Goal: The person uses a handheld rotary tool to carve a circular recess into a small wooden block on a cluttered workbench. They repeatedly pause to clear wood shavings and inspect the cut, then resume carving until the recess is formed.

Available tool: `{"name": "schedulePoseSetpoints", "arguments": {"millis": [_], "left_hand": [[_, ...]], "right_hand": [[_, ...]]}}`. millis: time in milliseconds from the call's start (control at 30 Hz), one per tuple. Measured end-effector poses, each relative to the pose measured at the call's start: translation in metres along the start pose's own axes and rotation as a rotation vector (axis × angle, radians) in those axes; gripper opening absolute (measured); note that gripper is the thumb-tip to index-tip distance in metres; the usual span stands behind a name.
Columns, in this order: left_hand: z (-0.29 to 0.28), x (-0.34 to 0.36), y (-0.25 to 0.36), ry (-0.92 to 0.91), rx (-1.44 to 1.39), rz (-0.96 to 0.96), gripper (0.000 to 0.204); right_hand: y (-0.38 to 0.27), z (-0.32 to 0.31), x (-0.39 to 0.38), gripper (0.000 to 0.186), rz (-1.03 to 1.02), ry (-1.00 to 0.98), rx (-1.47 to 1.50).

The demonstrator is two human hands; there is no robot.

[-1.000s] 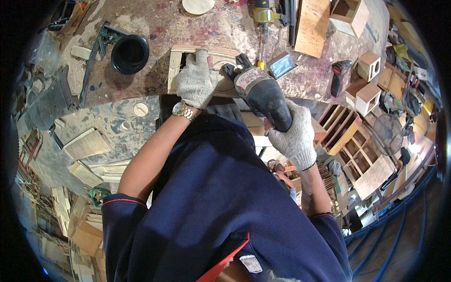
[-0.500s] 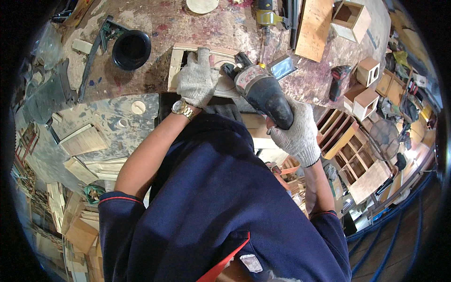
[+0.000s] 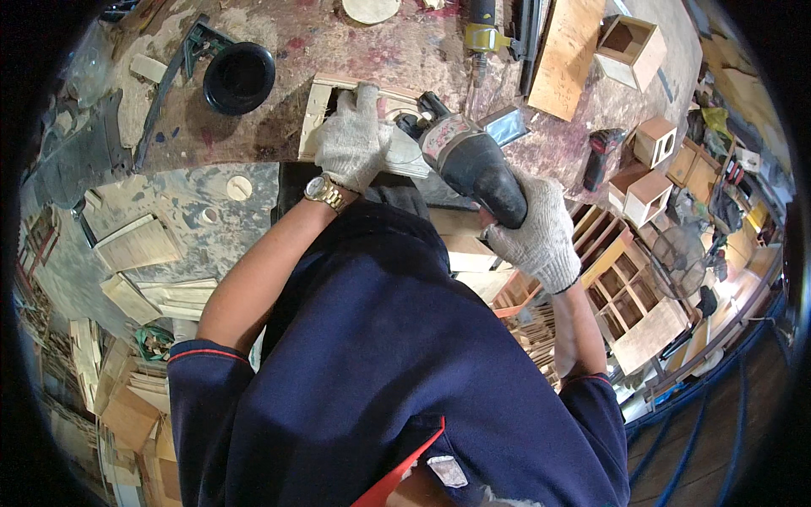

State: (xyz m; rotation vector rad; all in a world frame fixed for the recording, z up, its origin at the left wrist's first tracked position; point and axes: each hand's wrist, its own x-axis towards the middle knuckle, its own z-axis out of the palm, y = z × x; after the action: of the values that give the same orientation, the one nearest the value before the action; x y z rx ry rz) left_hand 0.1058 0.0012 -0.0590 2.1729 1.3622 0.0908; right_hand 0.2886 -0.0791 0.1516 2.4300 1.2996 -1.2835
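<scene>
My left hand (image 3: pixel 353 139), in a pale knit work glove, presses on a light wooden panel piece (image 3: pixel 312 127) with openings in it, its fingers hooked over the far edge. The piece lies at the near edge of the workbench. My right hand (image 3: pixel 536 228), gloved too, is wrapped round the rear of a power tool (image 3: pixel 473 156) with a rounded black body. The tool's front rests over the right part of the wooden piece; its working end is hidden from me. Next to the tool is a flat, shiny rectangular plate (image 3: pixel 507 125); I cannot tell whether it belongs to the tool.
On the bench (image 3: pixel 287 51) are a black bowl (image 3: pixel 239 79), a yellow-and-black tool (image 3: pixel 481 34), a plywood board (image 3: pixel 566 59) and a wooden disc (image 3: pixel 372 8). A red-and-black drill (image 3: pixel 601 156) lies near small wooden boxes (image 3: pixel 655 141). Wooden offcuts (image 3: pixel 139 245) lie at the left.
The whole view has shifted slightly. My left hand still grips the wooden piece, and the power tool in my right hand has moved only a little.
</scene>
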Motion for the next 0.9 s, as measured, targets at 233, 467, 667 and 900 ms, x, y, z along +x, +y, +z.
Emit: {"name": "schedulePoseSetpoints", "arguments": {"millis": [233, 467, 667, 900], "left_hand": [[0.003, 0.001, -0.003, 0.042, -0.043, 0.05, 0.027], [0.001, 0.001, -0.004, 0.07, -0.041, 0.083, 0.025], [-0.001, 0.003, -0.005, -0.049, -0.042, 0.026, 0.028], [-0.017, 0.01, -0.007, -0.209, 0.07, 0.185, 0.042]], "right_hand": [[0.006, -0.005, 0.005, 0.038, -0.124, 0.026, 0.003], [-0.001, -0.015, 0.013, 0.038, -0.11, -0.051, 0.0], [-0.003, -0.02, 0.018, 0.045, -0.042, -0.126, 0.003], [0.002, 0.029, -0.023, 0.043, 0.067, 0.076, 0.075]]}}
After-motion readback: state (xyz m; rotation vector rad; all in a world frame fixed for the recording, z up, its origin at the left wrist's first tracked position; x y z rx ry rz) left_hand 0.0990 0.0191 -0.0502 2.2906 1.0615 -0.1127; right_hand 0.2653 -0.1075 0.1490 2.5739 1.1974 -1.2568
